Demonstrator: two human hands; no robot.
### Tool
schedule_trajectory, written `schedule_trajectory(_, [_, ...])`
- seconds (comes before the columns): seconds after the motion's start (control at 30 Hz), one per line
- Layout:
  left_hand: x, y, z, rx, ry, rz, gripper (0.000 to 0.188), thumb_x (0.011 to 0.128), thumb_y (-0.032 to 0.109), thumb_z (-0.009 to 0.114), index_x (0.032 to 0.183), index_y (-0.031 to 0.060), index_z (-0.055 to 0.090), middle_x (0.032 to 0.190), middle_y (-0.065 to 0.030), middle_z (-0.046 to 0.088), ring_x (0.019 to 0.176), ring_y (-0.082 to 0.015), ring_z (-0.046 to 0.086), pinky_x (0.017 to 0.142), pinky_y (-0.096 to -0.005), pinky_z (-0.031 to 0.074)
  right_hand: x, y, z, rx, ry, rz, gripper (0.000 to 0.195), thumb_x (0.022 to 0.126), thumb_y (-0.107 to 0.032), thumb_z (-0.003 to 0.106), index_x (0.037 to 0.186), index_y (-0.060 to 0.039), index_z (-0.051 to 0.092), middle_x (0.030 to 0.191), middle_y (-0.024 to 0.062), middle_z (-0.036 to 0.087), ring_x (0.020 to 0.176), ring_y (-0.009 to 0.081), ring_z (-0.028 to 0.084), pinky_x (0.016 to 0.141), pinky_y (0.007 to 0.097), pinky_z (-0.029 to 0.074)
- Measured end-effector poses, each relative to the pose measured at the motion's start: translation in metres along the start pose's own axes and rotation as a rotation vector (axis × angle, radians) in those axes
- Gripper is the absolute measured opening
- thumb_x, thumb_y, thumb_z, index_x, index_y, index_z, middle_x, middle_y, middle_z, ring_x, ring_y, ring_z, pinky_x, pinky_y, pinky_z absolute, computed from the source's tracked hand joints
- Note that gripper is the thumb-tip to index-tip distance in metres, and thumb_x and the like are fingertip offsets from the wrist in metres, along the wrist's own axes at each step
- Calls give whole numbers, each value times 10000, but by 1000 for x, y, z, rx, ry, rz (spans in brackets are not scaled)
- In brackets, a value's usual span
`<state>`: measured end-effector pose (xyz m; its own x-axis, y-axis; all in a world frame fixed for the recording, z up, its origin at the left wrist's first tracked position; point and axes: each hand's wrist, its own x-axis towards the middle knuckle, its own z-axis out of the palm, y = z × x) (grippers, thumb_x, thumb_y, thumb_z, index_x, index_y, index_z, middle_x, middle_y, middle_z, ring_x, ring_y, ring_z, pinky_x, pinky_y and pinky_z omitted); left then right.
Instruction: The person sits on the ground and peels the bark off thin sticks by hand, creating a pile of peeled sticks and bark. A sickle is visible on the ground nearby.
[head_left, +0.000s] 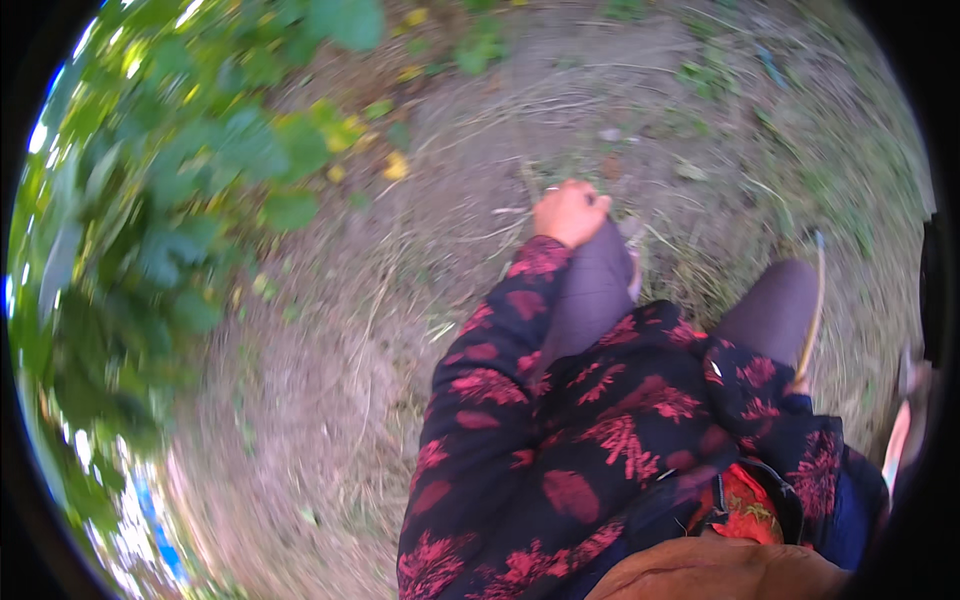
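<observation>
My left hand is at my left knee, its fingers curled downward. A small dark spot shows near the fingers, too blurred to identify, and whether the hand holds anything is unclear. On the other side, my right hand is mostly hidden below the patterned sleeve. It appears to be closed around a thin, pale wooden stick with a bluish tip. That stick rises beside my right knee. I wear a dark jacket with red floral print.
Broad-leaved green plants crowd the left side, with some yellow leaves low down. Dry stalks and grass litter the bare soil. A blue strip lies at upper right. Something blue shows at lower left.
</observation>
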<state>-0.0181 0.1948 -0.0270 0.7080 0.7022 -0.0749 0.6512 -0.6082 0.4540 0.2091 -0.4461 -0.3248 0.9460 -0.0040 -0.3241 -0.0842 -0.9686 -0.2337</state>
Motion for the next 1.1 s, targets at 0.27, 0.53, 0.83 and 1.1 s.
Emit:
schedule_trajectory(0.27, [39,24,32,19,-77,336,308,798,433,602,920,161,681,977,-73,653,906,-305,627,778,-404,482,-163,-9,-35,46,81,234,309,753,-145,624,1029,-41,533,916,257,623,902,441,603,768,500,486])
schedule_trajectory(0.53, [33,63,10,105,-88,275,221,823,334,615,936,153,672,976,-58,654,925,-288,616,802,-396,471,-217,-33,-109,265,40,328,362,761,-204,681,1061,-50,550,914,225,619,888,384,612,778,455,483])
schedule_trajectory(0.83, [15,56,13,132,41,239,216,839,303,605,934,119,667,966,-66,642,916,-294,601,795,-401,461,-87,-96,-99,893,46,258,266,766,-168,700,904,7,555,632,49,555,533,144,530,497,306,448])
schedule_trajectory(1.1, [12,52,14,99,87,285,201,847,237,593,957,79,650,950,-90,630,917,-301,591,805,-399,450,-127,-69,-35,757,-301,183,215,789,-164,668,932,-17,604,667,61,608,541,150,556,484,312,447])
